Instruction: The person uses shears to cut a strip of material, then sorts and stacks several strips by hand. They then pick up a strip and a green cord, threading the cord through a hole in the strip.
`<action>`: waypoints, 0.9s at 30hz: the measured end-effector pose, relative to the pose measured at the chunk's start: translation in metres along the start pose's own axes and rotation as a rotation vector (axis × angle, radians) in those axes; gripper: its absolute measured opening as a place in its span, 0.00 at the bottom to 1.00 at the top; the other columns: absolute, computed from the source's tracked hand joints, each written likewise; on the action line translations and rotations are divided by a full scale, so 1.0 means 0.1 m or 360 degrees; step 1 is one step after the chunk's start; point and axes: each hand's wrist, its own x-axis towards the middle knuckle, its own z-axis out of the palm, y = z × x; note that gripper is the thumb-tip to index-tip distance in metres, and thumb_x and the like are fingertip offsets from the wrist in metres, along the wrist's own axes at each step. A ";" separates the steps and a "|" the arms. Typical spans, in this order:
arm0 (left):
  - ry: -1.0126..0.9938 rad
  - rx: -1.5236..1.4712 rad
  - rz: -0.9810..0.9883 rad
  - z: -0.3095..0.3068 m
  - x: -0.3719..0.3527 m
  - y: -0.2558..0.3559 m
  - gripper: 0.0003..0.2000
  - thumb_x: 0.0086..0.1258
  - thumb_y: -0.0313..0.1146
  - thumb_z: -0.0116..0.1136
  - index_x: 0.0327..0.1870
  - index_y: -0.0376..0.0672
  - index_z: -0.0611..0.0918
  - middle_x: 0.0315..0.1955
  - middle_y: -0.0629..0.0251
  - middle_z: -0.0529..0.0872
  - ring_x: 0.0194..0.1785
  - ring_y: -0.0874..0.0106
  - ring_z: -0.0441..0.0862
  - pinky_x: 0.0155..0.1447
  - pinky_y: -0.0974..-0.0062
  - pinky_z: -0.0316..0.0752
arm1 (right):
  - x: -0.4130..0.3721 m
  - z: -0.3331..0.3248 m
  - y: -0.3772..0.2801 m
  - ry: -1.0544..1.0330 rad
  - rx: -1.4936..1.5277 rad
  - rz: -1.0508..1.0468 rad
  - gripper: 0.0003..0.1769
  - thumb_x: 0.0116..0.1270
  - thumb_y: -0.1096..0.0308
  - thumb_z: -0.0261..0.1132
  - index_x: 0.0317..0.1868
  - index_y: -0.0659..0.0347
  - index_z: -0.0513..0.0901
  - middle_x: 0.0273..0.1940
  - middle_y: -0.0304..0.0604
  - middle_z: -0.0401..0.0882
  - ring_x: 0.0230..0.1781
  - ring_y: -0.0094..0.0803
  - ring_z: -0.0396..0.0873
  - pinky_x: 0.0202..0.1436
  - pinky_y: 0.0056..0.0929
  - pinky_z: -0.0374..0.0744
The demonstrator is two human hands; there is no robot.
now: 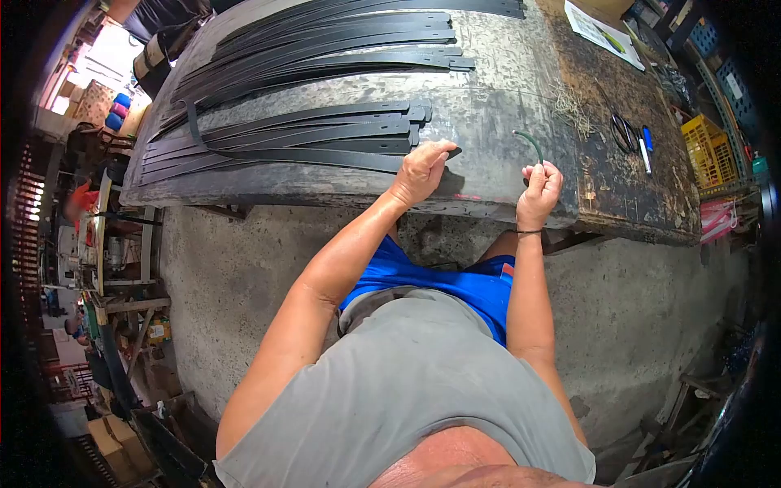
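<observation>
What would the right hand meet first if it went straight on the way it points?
Probably nothing nearby: past the thin green piece it holds, the right hand faces bare tabletop, though its height above that is unclear.

Strips (325, 134) are lying on the desk (504, 102) towards eleven o'clock, paper (598, 31) is resting at one, and scissors (625, 134) are sitting beside pens (645, 154) at two.

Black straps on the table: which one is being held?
The strap running into the left hand, bent back sharply toward its far end; the other straps lie along the table, in neither hand.
</observation>
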 end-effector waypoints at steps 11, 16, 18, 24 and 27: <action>-0.0485 0.0292 0.0030 -0.02 -0.08 0.01 0.17 0.53 0.30 0.69 0.43 0.43 0.78 0.41 0.62 0.81 0.51 0.60 0.77 0.57 0.63 0.68 | 0.01 -0.02 0.11 0.0038 0.0150 0.0127 0.08 0.72 0.70 0.56 0.41 0.68 0.73 0.44 0.44 0.71 0.32 0.25 0.78 0.41 0.26 0.79; -0.0485 0.0308 -0.0058 0.01 -0.08 -0.01 0.19 0.52 0.32 0.69 0.45 0.47 0.76 0.39 0.62 0.77 0.50 0.58 0.73 0.54 0.62 0.64 | 0.02 -0.02 0.12 0.0051 0.0166 0.0152 0.08 0.73 0.70 0.56 0.42 0.68 0.73 0.38 0.42 0.75 0.32 0.24 0.79 0.40 0.25 0.81; -0.0436 0.0327 0.0001 0.01 -0.09 -0.01 0.19 0.52 0.32 0.70 0.45 0.46 0.76 0.39 0.62 0.76 0.49 0.58 0.73 0.54 0.61 0.64 | 0.02 -0.02 0.12 0.0047 0.0206 0.0155 0.08 0.73 0.69 0.56 0.43 0.67 0.73 0.38 0.42 0.75 0.32 0.23 0.79 0.40 0.24 0.81; -0.0395 0.0354 0.0012 0.00 -0.11 0.03 0.21 0.49 0.29 0.71 0.44 0.44 0.75 0.42 0.61 0.76 0.52 0.58 0.73 0.57 0.62 0.65 | 0.03 -0.02 0.05 0.0074 0.0255 0.0215 0.08 0.74 0.68 0.55 0.43 0.66 0.72 0.36 0.42 0.77 0.32 0.23 0.79 0.40 0.24 0.81; -0.0350 0.0342 0.0054 0.01 -0.13 0.04 0.19 0.51 0.29 0.70 0.43 0.44 0.75 0.42 0.61 0.77 0.52 0.57 0.74 0.56 0.62 0.66 | 0.04 -0.08 -0.08 0.0108 0.0403 0.0353 0.08 0.74 0.67 0.55 0.44 0.65 0.72 0.36 0.42 0.77 0.31 0.24 0.79 0.40 0.26 0.82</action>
